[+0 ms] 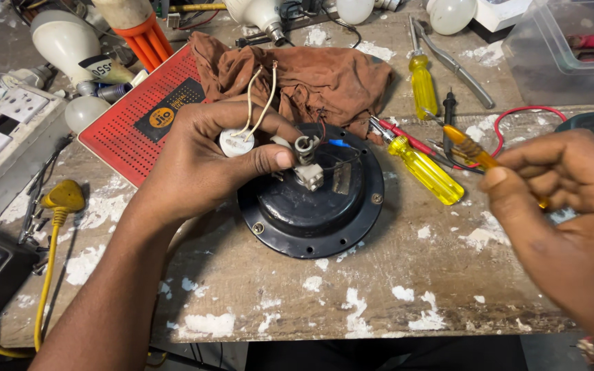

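Left hand fingers pinch white capacitor above black motor housing; right hand fingers grip orange screwdriver, tip pointing leftward toward it

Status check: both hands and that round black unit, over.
Left hand grips small white capacitor over black round motor. Right hand holds orange screwdriver. Yellow screwdriver alongside.

Head camera, close, looking steeply down at workbench

Left hand pinching — right hand gripping.
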